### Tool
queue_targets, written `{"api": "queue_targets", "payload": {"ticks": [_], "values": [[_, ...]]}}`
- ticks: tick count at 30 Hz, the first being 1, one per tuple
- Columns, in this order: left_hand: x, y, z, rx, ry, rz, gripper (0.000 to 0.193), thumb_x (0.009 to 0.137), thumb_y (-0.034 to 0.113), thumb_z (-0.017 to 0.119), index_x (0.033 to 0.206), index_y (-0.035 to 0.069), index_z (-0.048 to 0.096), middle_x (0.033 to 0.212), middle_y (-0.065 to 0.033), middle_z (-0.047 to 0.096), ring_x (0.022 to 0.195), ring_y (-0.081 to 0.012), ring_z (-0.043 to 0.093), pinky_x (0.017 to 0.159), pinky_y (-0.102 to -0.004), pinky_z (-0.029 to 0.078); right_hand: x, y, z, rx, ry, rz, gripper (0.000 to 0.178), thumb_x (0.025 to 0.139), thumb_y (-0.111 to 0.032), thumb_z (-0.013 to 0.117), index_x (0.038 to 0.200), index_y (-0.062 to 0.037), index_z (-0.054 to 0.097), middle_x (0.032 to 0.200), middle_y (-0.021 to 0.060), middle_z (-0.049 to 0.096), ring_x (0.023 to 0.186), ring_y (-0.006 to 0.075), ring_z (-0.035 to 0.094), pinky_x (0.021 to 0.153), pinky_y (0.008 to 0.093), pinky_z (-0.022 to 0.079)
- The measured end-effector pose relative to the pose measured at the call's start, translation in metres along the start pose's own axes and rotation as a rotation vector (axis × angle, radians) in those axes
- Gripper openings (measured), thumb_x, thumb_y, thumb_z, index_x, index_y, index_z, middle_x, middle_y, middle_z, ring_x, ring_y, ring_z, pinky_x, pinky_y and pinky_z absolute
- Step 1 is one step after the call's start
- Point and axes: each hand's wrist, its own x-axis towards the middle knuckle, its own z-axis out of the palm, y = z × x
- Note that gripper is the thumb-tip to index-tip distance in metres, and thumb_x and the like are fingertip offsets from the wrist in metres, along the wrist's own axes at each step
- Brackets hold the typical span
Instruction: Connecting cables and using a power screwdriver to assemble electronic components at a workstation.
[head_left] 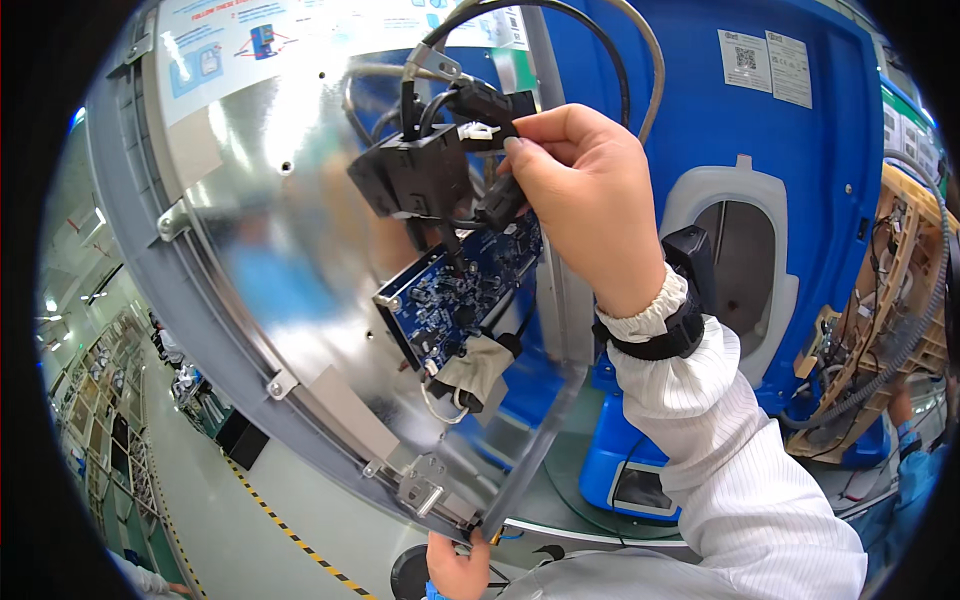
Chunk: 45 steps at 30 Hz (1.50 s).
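Observation:
My right hand (585, 195) is raised in front of me, fingers pinched on a black cable plug (495, 105) beside a black box-shaped part (415, 175) with wires. Below them a blue circuit board (455, 290) is fixed to a large shiny metal panel (270, 230) in a grey frame. My left hand (457, 567) grips the panel's lower edge near a metal bracket (422, 490). A black band sits on my right wrist over a white sleeve.
A big blue moulded housing (800, 150) with a white-rimmed opening stands behind the panel. A wooden rack (900, 300) with cable looms is at the right. A factory floor with yellow-black tape (290, 535) lies below left. A printed sheet is stuck on the panel's top.

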Motion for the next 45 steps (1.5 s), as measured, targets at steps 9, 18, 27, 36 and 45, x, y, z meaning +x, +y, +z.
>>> {"api": "queue_targets", "payload": {"ticks": [9,18,27,36,45], "values": [[0.0,0.005,-0.007,0.031,0.016,0.058,0.026,0.091,0.013,0.062,0.108,-0.005,0.062,0.092,-0.0215,0.068,0.078,-0.0379,0.065,0.072,-0.0413,0.05,0.0,0.005,0.016,-0.274,0.018,-0.114,0.014,0.087,-0.002,0.063,0.095,0.0083,0.066,0.076,0.0063,0.069,0.065,0.0048,0.059,0.056,0.0213,0.045],[0.0,0.007,-0.012,0.131,-0.056,-0.118,0.027,0.085,0.009,0.065,0.108,-0.006,0.063,0.09,-0.0221,0.068,0.082,-0.039,0.066,0.074,-0.0428,0.051,-0.013,0.001,0.035,-0.317,0.155,-0.215,0.021,0.089,-0.003,0.055,0.102,0.0109,0.065,0.079,0.0171,0.07,0.067,0.018,0.065,0.064,0.0288,0.051],[-0.008,-0.024,0.0,0.056,-0.037,0.082,0.034,0.085,-0.006,0.062,0.118,-0.007,0.054,0.107,-0.0161,0.064,0.095,-0.0225,0.065,0.085,-0.0329,0.051,-0.01,-0.015,0.016,-0.091,-0.063,0.013,0.021,0.088,-0.004,0.058,0.101,0.0086,0.068,0.072,0.0117,0.068,0.06,0.0162,0.061,0.06,0.0308,0.05],[-0.01,0.0,-0.002,-0.095,0.027,-0.208,0.04,0.083,0.002,0.06,0.122,-0.006,0.056,0.105,-0.0236,0.066,0.093,-0.0355,0.066,0.084,-0.0392,0.051,-0.037,-0.004,-0.004,-0.341,-0.143,-0.361,0.034,0.081,0.006,0.068,0.115,-0.0001,0.065,0.118,0.0125,0.058,0.086,0.0192,0.065,0.077,0.0291,0.054],[-0.005,-0.018,-0.006,-0.022,-0.039,-0.178,0.046,0.086,0.003,0.058,0.131,-0.005,0.051,0.113,-0.0216,0.064,0.099,-0.0299,0.063,0.088,-0.0364,0.049,-0.015,-0.035,-0.001,-0.324,-0.147,-0.602,0.042,0.082,-0.001,0.068,0.124,-0.0029,0.062,0.124,0.0156,0.059,0.103,0.0273,0.061,0.089,0.0338,0.05]]}}
